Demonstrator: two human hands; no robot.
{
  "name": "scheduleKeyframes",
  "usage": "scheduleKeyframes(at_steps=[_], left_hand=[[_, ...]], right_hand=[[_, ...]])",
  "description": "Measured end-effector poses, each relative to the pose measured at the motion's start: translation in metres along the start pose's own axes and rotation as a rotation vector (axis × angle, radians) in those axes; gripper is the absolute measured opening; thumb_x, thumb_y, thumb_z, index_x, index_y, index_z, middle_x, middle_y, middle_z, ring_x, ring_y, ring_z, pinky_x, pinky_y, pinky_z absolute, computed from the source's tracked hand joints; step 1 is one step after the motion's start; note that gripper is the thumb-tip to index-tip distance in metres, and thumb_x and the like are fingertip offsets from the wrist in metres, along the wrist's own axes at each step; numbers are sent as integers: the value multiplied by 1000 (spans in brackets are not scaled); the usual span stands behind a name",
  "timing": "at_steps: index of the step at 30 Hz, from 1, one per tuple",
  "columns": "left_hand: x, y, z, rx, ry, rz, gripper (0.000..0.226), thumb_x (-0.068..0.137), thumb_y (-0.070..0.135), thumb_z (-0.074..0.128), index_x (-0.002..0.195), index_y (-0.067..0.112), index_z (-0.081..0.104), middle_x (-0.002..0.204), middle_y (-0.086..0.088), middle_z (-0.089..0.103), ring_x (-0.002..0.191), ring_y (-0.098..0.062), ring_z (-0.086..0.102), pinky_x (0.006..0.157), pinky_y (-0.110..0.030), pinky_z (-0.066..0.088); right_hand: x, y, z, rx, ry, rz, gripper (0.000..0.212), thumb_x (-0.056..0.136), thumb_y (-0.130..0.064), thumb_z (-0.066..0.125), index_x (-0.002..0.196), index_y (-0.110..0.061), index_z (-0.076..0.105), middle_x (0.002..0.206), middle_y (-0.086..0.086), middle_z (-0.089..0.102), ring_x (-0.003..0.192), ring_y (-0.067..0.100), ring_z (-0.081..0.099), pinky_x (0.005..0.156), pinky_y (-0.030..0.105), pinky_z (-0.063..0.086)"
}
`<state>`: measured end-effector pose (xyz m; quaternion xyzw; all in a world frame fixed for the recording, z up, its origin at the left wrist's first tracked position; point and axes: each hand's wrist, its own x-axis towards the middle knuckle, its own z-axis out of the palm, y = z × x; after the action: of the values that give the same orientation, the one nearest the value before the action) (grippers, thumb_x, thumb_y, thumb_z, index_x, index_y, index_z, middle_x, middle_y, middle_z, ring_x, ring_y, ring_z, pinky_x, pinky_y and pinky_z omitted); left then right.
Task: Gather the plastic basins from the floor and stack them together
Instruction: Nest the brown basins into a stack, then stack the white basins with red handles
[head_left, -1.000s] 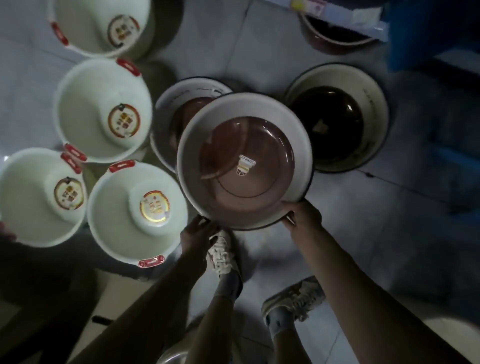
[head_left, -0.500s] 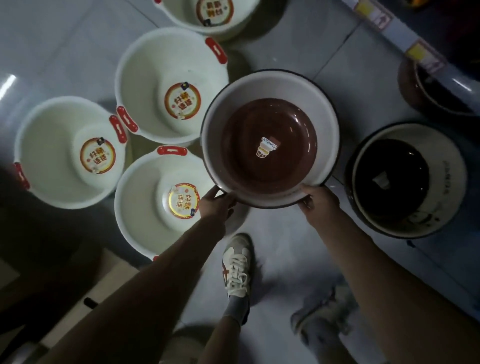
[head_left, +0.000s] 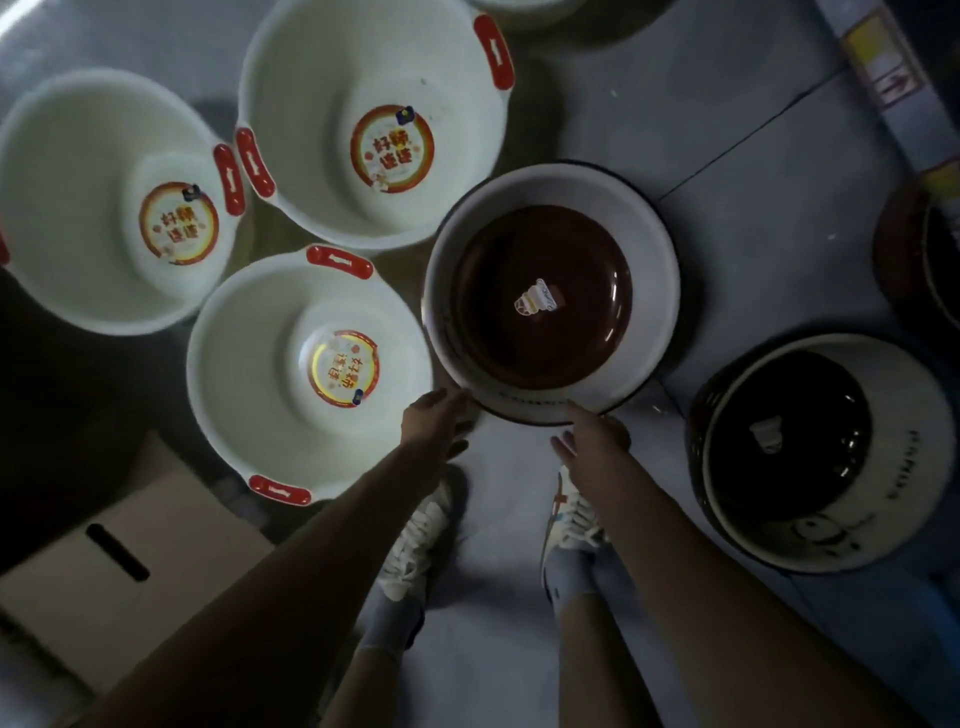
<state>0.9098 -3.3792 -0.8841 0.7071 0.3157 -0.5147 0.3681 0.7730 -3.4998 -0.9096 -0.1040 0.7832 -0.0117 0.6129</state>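
Brown basin (head_left: 545, 249) mid-frame. Left hand (head_left: 434, 421) on its near rim, grip can't tell. Right hand (head_left: 592, 441) fingers loose, spread, at the rim. White basin (head_left: 249, 374) just beside, left.

A: Worn on the feet?
B: White lace-up fabric sneakers: left sneaker (head_left: 415, 535) showing its laces, right sneaker (head_left: 569, 512) marked with red and blue stripes.
A: Above those?
B: Pale grey ankle socks (head_left: 387, 618), then bare shins (head_left: 358, 686).
A: And up top?
B: Bare left hand (head_left: 434, 421), bare right hand (head_left: 589, 441), bare forearms (head_left: 311, 551).
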Motion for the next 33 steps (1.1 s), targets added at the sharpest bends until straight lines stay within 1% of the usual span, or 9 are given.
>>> scheduleKeyframes(at_steps=[4,6,7,11,15,21,26,29,33], left_hand=[[18,-8,28,-12,35,33,36,96,26,67,131,20,61,114,-8,72,100,-24,70,82,-39,59],[26,-13,38,-37,54,35,38,97,18,64,135,20,57,117,-8,71,100,-23,69,76,-35,57],[28,-14,43,-54,60,31,39,98,15,64,135,20,55,117,-8,70,100,-23,69,75,-35,57],[34,-15,57,-139,99,27,31,95,1,60,121,18,56,110,-9,69,86,-19,70,71,-33,57],[28,-8,79,-204,139,28,38,89,-11,58,122,9,61,108,-13,69,95,-29,71,66,-33,59],[25,30,120,-111,71,162,32,91,-6,60,117,12,63,94,-6,70,92,-29,70,69,-35,60],[24,65,145,-52,-121,193,65,90,-7,66,147,21,49,83,-4,69,87,-22,64,68,-30,56],[22,74,141,-82,-190,126,68,89,-3,70,149,20,48,104,-10,73,100,-24,69,86,-38,58],[10,71,119,-149,-176,78,58,93,4,71,146,13,50,115,-10,72,110,-28,70,89,-39,58]], right_hand=[[27,-1,-2,-37,-209,27,27,99,-32,57,125,-24,58,144,19,50,108,20,60,84,26,57],[71,1,-9,-67,-173,101,37,85,-50,61,122,-52,59,147,21,46,124,33,56,93,39,58],[84,0,-8,-100,-174,87,44,80,-49,66,123,-52,59,146,21,47,126,37,56,91,45,58],[62,-28,2,-30,-22,-8,52,86,3,66,134,-14,52,124,18,61,111,37,63,62,42,61],[62,-48,-2,-14,102,-70,48,84,9,63,128,-9,60,119,20,65,102,37,66,49,36,58],[67,-101,-11,53,21,-125,51,84,7,63,132,-9,58,122,20,63,106,37,64,63,40,62],[75,-127,-24,123,-65,-134,49,88,-2,67,135,1,54,126,23,63,110,32,63,68,37,63],[73,-129,-29,40,-119,-119,50,88,-13,74,133,-1,57,124,18,65,108,26,65,77,35,63],[54,-117,-31,-93,-172,-71,49,89,-23,76,131,-7,58,123,13,66,109,26,66,83,38,60]])
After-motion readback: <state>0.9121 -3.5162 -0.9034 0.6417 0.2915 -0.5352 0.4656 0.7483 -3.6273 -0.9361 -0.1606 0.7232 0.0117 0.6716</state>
